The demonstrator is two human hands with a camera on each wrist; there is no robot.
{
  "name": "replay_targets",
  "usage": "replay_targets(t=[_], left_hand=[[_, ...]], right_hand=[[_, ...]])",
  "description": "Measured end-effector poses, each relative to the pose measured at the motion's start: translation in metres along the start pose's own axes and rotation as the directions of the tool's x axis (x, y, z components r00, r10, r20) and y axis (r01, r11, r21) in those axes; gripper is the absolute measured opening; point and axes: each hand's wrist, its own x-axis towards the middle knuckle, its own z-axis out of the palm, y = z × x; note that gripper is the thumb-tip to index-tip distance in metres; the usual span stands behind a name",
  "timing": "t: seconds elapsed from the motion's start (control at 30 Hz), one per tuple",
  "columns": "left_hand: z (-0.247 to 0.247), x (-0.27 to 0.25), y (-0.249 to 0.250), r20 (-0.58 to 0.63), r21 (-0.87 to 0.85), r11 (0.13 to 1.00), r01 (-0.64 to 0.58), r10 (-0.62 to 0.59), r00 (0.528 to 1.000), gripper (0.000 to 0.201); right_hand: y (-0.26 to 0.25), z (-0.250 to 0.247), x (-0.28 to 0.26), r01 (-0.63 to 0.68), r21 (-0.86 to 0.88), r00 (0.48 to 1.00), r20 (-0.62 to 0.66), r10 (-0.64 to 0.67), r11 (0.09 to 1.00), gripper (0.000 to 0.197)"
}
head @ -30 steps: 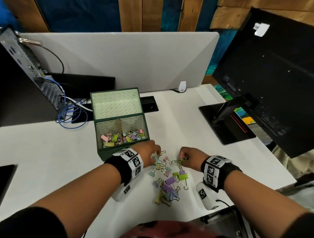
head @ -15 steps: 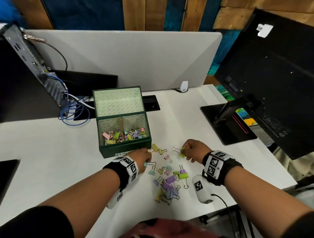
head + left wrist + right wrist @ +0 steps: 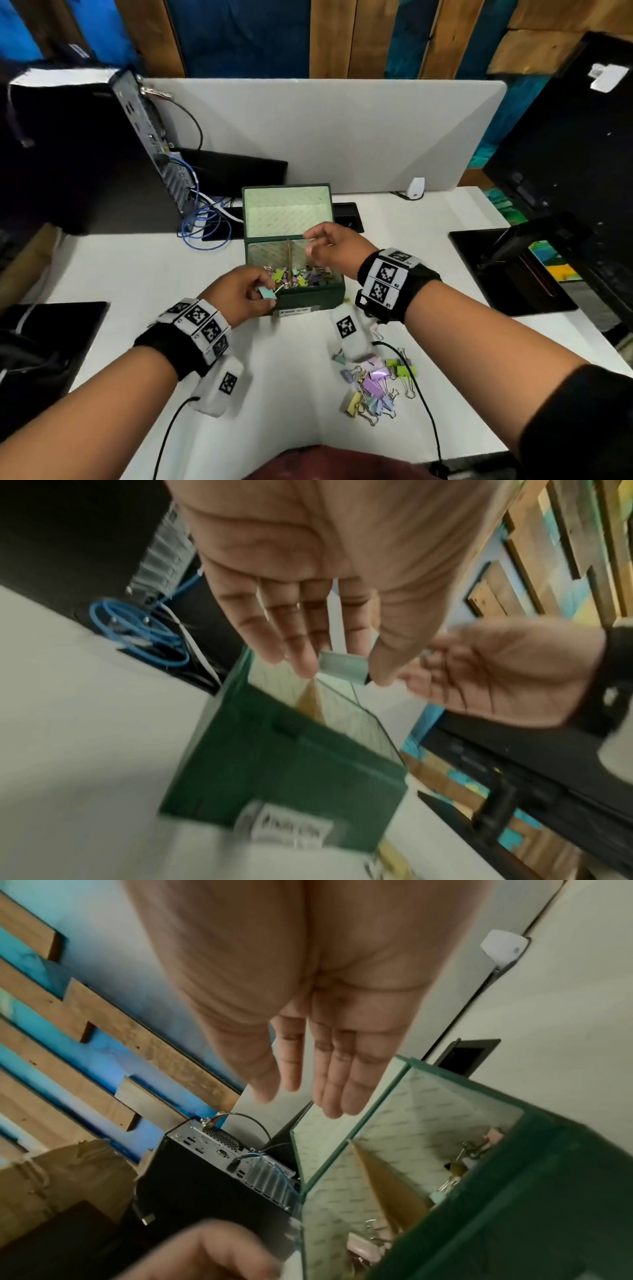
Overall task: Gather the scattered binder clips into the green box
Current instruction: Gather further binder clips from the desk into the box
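Since half a second ago both hands have risen from the scattered pile to the green box (image 3: 310, 298). The left hand (image 3: 239, 294) pinches a pale blue binder clip (image 3: 267, 293) at the box's near rim. The right hand (image 3: 337, 250) hovers above the box interior, fingers straight and empty (palm plainly bare in the wrist view). More binder clips (image 3: 373, 385) lie on the white desk (image 3: 137, 274), nearer the person.

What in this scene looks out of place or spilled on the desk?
A loose pile of binder clips lies scattered on the white desk, near the front edge, outside the green box that already holds other clips. Nothing looks damaged; the box stands upright with its lid open.
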Motion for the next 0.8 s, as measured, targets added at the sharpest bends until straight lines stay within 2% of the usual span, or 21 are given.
replay_targets(t=[0.17, 0.3, 0.4, 0.47, 0.53, 0.6, 0.7, 0.8], left_hand=[[-0.026, 0.016, 0.006, -0.139, 0.086, 0.995, -0.044, 0.056, 0.989, 0.026], [-0.020, 0.033, 0.010, -0.155, 0.182, 0.983, -0.021, 0.050, 0.987, 0.022], [-0.011, 0.040, 0.013, -0.132, 0.309, 0.951, 0.032, 0.009, 0.991, 0.034], [-0.001, 0.040, 0.020, -0.108, 0.363, 0.932, 0.012, 0.029, 0.994, 0.042], [0.012, 0.038, 0.029, -0.061, 0.389, 0.918, -0.077, 0.109, 0.992, 0.041], [0.026, 0.036, 0.041, 0.036, 0.402, 0.892, -0.206, 0.209, 0.977, 0.035], [0.053, 0.036, 0.055, 0.233, 0.349, 0.858, -0.377, 0.310, 0.922, 0.031], [0.082, 0.040, 0.065, 0.380, 0.327, 0.832, -0.447, 0.318, 0.869, 0.035]], right_hand=[[0.036, -0.010, -0.005, -0.042, -0.093, 0.995, -0.093, 0.033, 0.995, 0.009], [0.078, -0.023, -0.017, -0.143, -0.218, 0.979, -0.171, 0.107, 0.965, 0.008], [0.106, -0.031, -0.028, -0.244, -0.413, 0.969, -0.059, 0.242, 0.877, 0.005], [0.118, -0.035, -0.037, -0.266, -0.530, 0.945, 0.021, 0.327, 0.805, 0.014], [0.125, -0.036, -0.044, -0.289, -0.565, 0.924, 0.046, 0.379, 0.773, 0.023], [0.133, -0.036, -0.051, -0.282, -0.604, 0.918, 0.058, 0.393, 0.746, 0.030], [0.143, -0.034, -0.061, -0.156, -0.697, 0.932, 0.130, 0.337, 0.699, 0.055], [0.144, -0.030, -0.063, -0.022, -0.741, 0.933, 0.225, 0.279, 0.671, 0.070]])
